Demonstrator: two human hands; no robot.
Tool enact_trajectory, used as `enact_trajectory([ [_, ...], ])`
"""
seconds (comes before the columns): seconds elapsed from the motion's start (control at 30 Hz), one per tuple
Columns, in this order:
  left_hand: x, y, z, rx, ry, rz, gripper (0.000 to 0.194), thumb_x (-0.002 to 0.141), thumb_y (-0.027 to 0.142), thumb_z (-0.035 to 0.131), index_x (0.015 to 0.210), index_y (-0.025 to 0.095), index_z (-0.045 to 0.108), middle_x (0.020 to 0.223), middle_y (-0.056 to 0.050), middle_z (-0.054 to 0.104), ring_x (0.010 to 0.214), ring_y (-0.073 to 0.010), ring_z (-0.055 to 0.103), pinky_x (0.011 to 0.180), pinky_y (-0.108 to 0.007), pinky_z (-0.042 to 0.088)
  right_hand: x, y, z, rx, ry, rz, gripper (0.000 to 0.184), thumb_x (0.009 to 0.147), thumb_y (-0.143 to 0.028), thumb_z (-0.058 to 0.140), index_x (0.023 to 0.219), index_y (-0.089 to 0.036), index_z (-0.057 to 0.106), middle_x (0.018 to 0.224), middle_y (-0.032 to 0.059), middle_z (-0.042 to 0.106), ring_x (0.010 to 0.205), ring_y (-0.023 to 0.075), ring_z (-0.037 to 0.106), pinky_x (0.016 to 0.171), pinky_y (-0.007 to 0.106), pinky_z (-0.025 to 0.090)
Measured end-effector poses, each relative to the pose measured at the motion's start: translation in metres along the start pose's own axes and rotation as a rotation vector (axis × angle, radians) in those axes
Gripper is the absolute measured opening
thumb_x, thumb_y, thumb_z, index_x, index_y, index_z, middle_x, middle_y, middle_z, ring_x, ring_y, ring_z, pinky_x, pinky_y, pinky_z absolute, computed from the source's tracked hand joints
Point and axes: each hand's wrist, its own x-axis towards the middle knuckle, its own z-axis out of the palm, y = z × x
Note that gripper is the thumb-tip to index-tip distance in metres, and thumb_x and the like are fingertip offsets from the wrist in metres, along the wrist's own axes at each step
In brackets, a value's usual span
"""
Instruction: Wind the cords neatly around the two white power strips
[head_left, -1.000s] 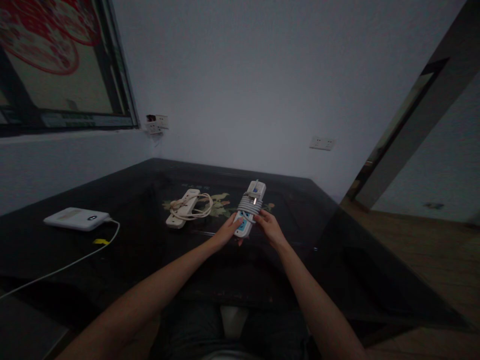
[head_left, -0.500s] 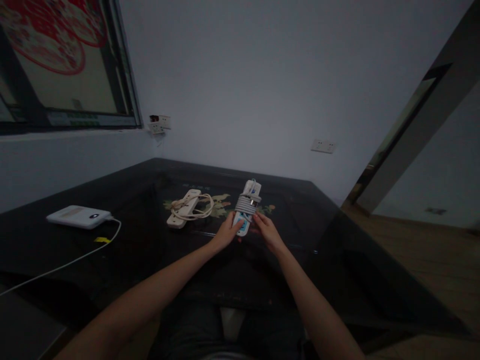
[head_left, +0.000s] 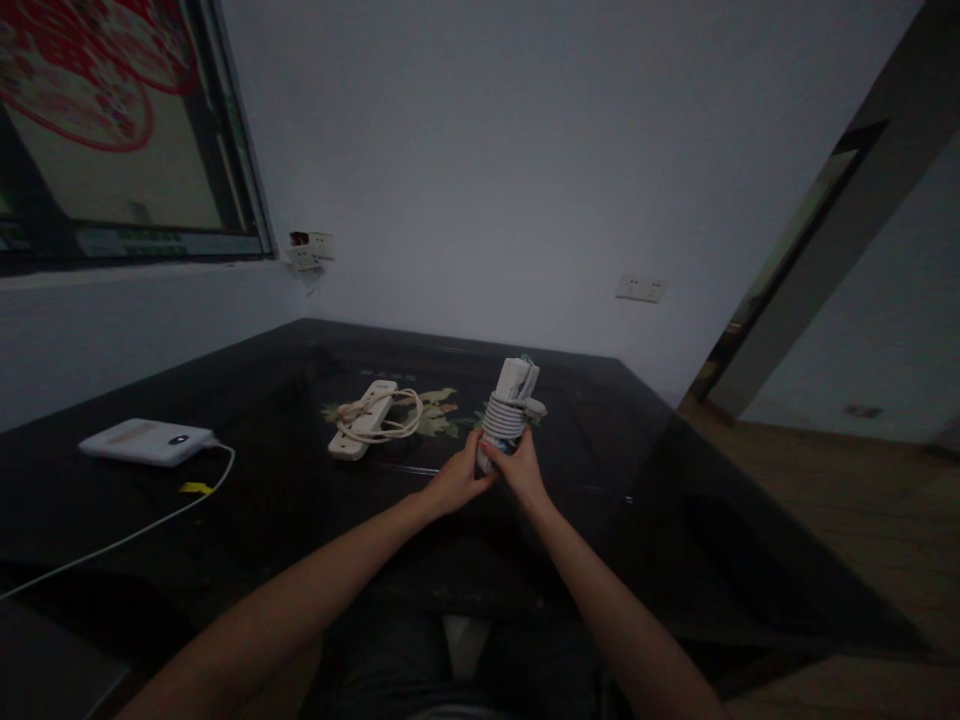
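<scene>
1. I have the wrapped power strip [head_left: 517,378] in both hands, over the middle of the dark table [head_left: 600,430]; whether it touches the tabletop I can't tell.
2. Its long axis runs from my grip away toward the wall [head_left: 480,190], the far end leaning a little to the right. A plain white side faces up toward me, while the socket face is turned to the right, mostly out of sight.
3. My left hand [head_left: 456,482] grasps the near end from the left, and my right hand [head_left: 523,472] closes on it from the right, thumb over the near part.
4. Around its middle the pale grey cord [head_left: 504,416] winds in snug, smooth, round coils. A rounded, pale piece [head_left: 535,408] juts out on their right side.
5. The strip's body looks like hard plastic, long and boxy.
6. To its left, well apart, another white strip [head_left: 383,398] lies slanting the same way, a cream cord [head_left: 418,412] looped loosely across it.
7. The tabletop is glossy, with a printed flower pattern [head_left: 437,412] between the strips.
8. Farther left sits a flat white device [head_left: 139,441] with rounded corners, a thin cable [head_left: 161,519] attached, near a yellow scrap [head_left: 196,488].
</scene>
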Motion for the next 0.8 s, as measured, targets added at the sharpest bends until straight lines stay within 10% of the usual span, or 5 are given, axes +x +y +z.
enact_trajectory([
  [0.3, 0.009, -0.011, -0.004, 0.066, 0.003, 0.046, 0.061, 0.08, 0.032, 0.06, 0.134, 0.019, 0.037, 0.115, -0.011, 0.058, 0.086, -0.0186, 0.062, 0.075, -0.031, 0.05, 0.018, -0.005, -0.023, -0.197, 0.145, -0.079, 0.063, 0.055, -0.025, 0.078, 0.111, -0.023, 0.048, 0.114, 0.0081, 0.06, 0.102, 0.0213, 0.057, 0.096, 0.036, 0.04],
  [0.5, 0.011, -0.023, -0.006, 0.142, -0.033, -0.014, 0.045, 0.082, 0.028, 0.054, 0.125, 0.018, 0.045, 0.105, -0.008, 0.06, 0.08, -0.0163, 0.061, 0.072, -0.03, 0.049, 0.048, -0.012, -0.087, -0.582, 0.281, -0.128, 0.063, 0.056, -0.028, 0.074, 0.113, -0.018, 0.051, 0.109, 0.0107, 0.062, 0.102, 0.0257, 0.057, 0.096, 0.041, 0.039],
  [0.67, 0.011, -0.022, -0.006, 0.218, -0.087, -0.004, 0.035, 0.082, 0.023, 0.052, 0.117, 0.019, 0.052, 0.099, -0.006, 0.063, 0.081, -0.016, 0.061, 0.073, -0.029, 0.048, 0.058, -0.022, -0.151, -1.228, 0.217, 0.118, 0.059, 0.064, -0.031, 0.068, 0.117, -0.011, 0.051, 0.115, 0.0174, 0.061, 0.109, 0.0288, 0.057, 0.091, 0.036, 0.043],
  [0.8, 0.012, -0.024, -0.006, 0.246, -0.118, -0.005, 0.034, 0.083, 0.023, 0.051, 0.116, 0.019, 0.053, 0.098, -0.006, 0.064, 0.084, -0.0165, 0.061, 0.073, -0.029, 0.048, 0.054, -0.022, -0.174, -1.341, 0.253, 0.27, 0.061, 0.069, -0.036, 0.066, 0.119, -0.003, 0.051, 0.111, 0.0243, 0.063, 0.103, 0.0329, 0.061, 0.084, 0.037, 0.046],
])
